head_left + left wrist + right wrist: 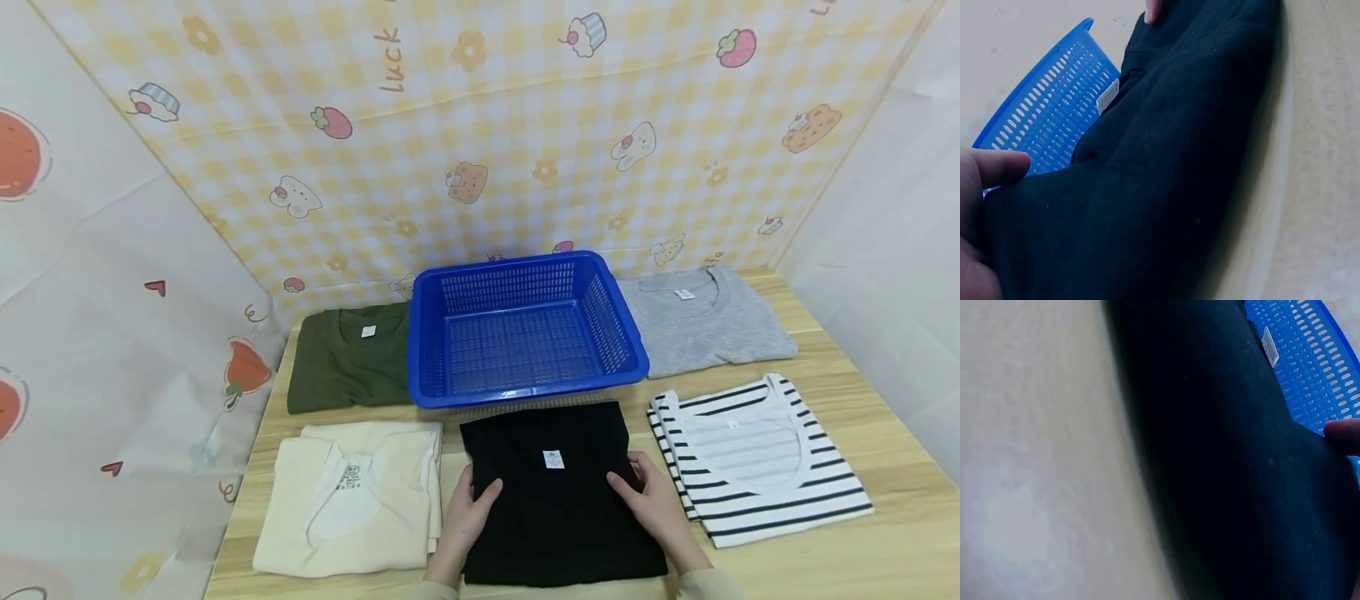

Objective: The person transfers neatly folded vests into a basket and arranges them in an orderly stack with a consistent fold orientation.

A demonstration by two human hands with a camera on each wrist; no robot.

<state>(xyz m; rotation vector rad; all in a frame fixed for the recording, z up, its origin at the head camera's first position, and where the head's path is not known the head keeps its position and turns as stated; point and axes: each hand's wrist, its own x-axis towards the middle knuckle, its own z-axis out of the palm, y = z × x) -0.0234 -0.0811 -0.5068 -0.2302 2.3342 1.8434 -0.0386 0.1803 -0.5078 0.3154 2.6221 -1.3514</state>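
Note:
A folded black T-shirt point(558, 521) with a white neck label point(552, 459) lies between my hands at the front middle of the table. On its left edge my left hand point(465, 515) grips the cloth, thumb on top and the other fingers mostly hidden. My right hand point(654, 502) holds the opposite edge in the same way. The left wrist view shows the left thumb point(1007, 167) on the dark cloth, and the right wrist view shows the right thumb point(1342, 436) on it. Just beyond the shirt stands a blue plastic basket point(528, 392) with nothing in it.
Other folded shirts lie around the basket: dark green point(337, 375) at back left, cream point(390, 533) at front left, grey point(697, 333) at back right, striped point(780, 508) at front right. A checked cloth point(510, 150) hangs behind the wooden table point(862, 408).

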